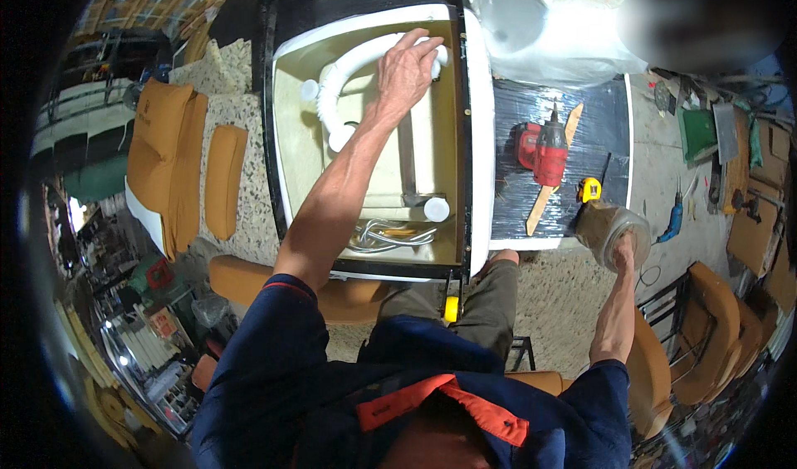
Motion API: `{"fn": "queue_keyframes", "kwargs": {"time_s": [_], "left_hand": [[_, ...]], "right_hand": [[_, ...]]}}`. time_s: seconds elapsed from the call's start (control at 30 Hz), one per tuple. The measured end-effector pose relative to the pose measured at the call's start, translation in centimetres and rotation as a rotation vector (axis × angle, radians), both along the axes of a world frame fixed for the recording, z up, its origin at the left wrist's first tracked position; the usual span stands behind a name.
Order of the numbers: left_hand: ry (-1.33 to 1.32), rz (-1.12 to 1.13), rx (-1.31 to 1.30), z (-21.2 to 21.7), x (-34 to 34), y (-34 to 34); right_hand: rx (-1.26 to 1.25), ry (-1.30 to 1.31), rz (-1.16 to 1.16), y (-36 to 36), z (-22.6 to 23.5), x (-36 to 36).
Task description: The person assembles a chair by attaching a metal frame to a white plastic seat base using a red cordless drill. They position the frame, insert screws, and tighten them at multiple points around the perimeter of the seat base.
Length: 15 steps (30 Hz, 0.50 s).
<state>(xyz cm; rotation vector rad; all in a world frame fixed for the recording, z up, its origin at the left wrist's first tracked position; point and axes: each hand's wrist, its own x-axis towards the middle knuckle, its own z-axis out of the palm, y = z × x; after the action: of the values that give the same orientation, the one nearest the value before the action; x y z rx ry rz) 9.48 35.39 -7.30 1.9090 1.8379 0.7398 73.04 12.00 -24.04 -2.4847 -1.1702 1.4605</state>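
Observation:
My left hand [403, 75] reaches into a cream-coloured basin [452, 153] set in a black frame. Its fingers are stretched out and somewhat apart, over the upper end of a white corrugated drain hose [332, 83]. Whether the fingertips press on the hose, I cannot tell. The hose curves down the basin's left side to a white end piece. Off to the right, my right hand [628, 249] is in the mouth of a cloudy clear plastic jar [599, 228] lying on its side. The jar's rim and wall hide those fingers.
Grey flexible tubes [390, 236] and a white round cap [435, 210] lie in the basin. On the black wrapped surface rest a red cordless drill [548, 149], a wooden strip [541, 212] and a yellow tape measure [589, 189]. A blue drill [672, 220] is farther right. Brown chairs [710, 328] stand nearby.

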Motion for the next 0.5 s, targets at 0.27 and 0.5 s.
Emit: {"fn": "queue_keyframes", "kwargs": {"time_s": [0.27,0.5], "left_hand": [[-0.038,0.245,-0.048,-1.7,-5.7,0.7],[-0.250,0.262,0.140,0.7,-4.2,-2.7]], "right_hand": [[-0.055,-0.181,0.198,0.3,-3.1,-0.3],[-0.095,-0.265,0.257,0.1,-4.1,1.0]]}}
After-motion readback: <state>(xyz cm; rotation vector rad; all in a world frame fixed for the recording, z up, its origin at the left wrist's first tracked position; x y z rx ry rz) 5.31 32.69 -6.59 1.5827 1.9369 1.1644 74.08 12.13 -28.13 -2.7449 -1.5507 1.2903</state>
